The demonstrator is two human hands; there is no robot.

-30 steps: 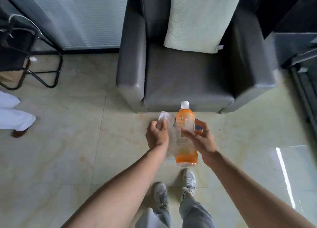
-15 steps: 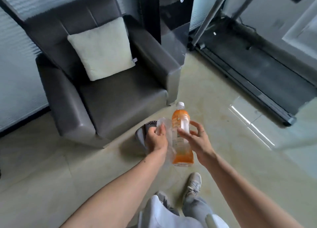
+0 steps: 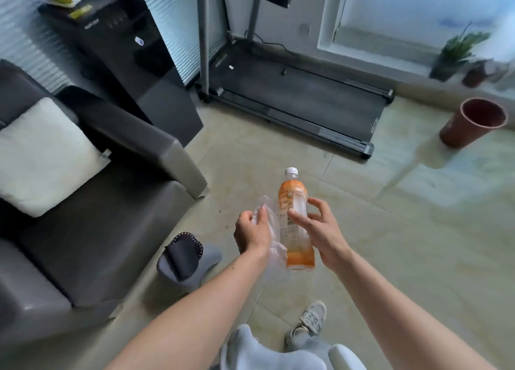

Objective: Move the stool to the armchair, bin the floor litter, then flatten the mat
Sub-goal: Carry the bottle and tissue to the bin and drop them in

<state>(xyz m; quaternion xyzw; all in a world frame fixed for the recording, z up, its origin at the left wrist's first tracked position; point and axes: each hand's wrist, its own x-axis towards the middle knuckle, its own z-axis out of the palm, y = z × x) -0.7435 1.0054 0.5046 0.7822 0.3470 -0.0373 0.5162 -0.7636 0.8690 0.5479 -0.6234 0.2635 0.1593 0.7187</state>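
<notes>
A: From the head camera, what are the hands doing?

B: The left hand point(image 3: 252, 231) is gripping a crumpled clear plastic wrapper point(image 3: 274, 230), fingers curled round its top. The right hand point(image 3: 320, 230) is holding an orange drink bottle point(image 3: 295, 222) upright; the thumb is pressing on the label, while the other fingers are curving behind it.

A: Where are those two things sitting?

B: Both are hanging above the tiled floor point(image 3: 390, 244), with the wrapper touching the bottle's left side.

A: And the stool?

B: The grey stool point(image 3: 189, 261) is standing just beside the front of the dark armchair point(image 3: 97, 230), a dark cloth lying on top of it. A pale cushion point(image 3: 47, 158) is leaning on the armchair's seat back.

A: Is a bin showing?

B: A reddish-brown bin point(image 3: 471, 123) is standing far right, well apart from the hands, near the end of a treadmill point(image 3: 301, 96). The mat isn't showing clearly enough for me to place it.
</notes>
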